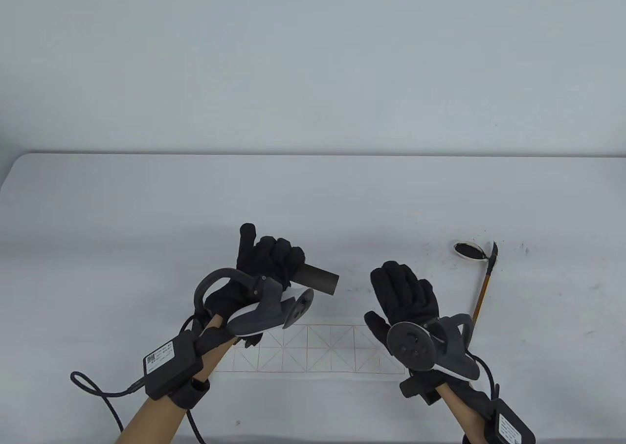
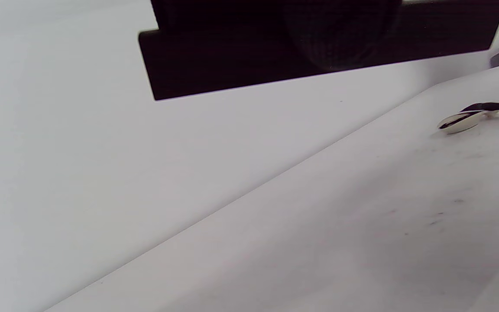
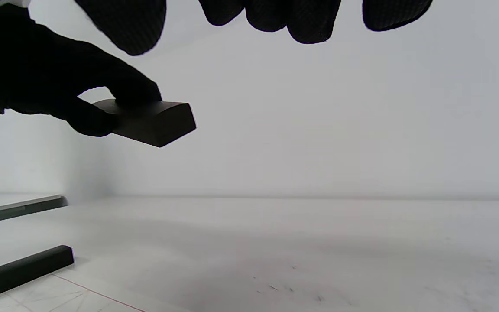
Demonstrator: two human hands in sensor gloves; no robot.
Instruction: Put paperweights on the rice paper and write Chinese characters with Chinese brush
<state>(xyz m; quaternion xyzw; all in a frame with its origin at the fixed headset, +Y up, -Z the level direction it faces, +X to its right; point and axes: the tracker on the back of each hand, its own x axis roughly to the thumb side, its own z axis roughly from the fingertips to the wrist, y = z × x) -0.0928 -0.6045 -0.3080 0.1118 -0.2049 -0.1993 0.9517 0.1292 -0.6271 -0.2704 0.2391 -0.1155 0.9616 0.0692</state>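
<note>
My left hand is raised above the table and grips a dark paperweight bar, whose end sticks out to the right. The left wrist view shows that bar close up under the fingers. My right hand hovers open to the right of it, holding nothing; its fingertips hang at the top of the right wrist view. The rice paper with a red grid lies below both hands. A second paperweight lies at the paper's left edge. The brush rests with its tip on the ink dish.
The white table stretches far back to a pale wall. Small ink specks mark the surface near the dish. A cable trails from my left wrist toward the front edge.
</note>
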